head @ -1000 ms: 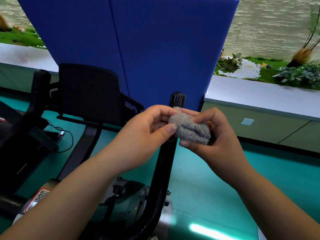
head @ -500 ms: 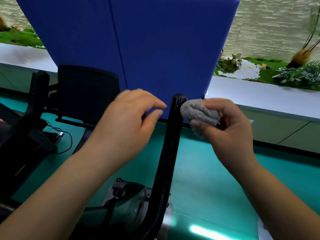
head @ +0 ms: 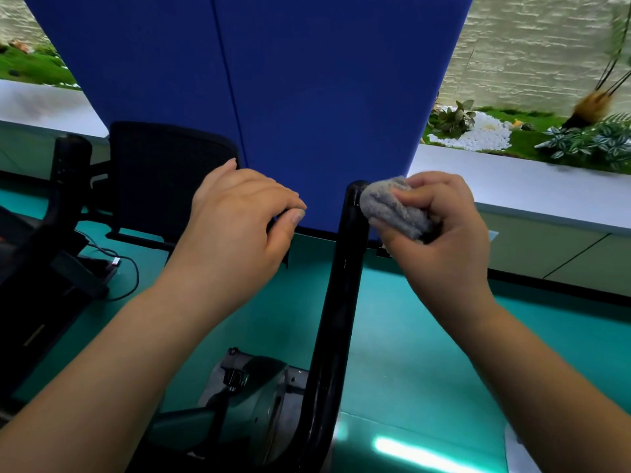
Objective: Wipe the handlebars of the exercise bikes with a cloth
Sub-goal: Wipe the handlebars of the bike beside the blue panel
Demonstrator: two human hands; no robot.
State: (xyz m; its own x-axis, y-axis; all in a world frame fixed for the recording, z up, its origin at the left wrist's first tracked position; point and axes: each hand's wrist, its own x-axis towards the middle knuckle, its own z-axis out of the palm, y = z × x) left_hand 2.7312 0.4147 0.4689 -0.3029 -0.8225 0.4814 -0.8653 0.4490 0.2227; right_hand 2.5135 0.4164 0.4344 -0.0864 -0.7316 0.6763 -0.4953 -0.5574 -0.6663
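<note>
A black upright handlebar (head: 341, 295) of the exercise bike rises through the middle of the view, ending in a rounded tip. My right hand (head: 440, 247) grips a bunched grey cloth (head: 392, 209) and holds it against the right side of that tip. My left hand (head: 235, 227) hovers just left of the bar with fingers loosely curled and nothing plainly held. A black bracket shows under its thumb; I cannot tell whether the hand touches it. A second black handlebar (head: 68, 172) stands at the far left.
A black console panel (head: 164, 179) sits behind my left hand. A blue partition (head: 307, 97) stands right behind the bike. The bike's grey housing (head: 259, 394) lies below, on a teal floor (head: 426, 353). A white ledge (head: 529, 196) with plants runs to the right.
My left hand let go of the cloth and moved away to the left. My right hand carried the cloth up and right, onto the right side of the handlebar tip.
</note>
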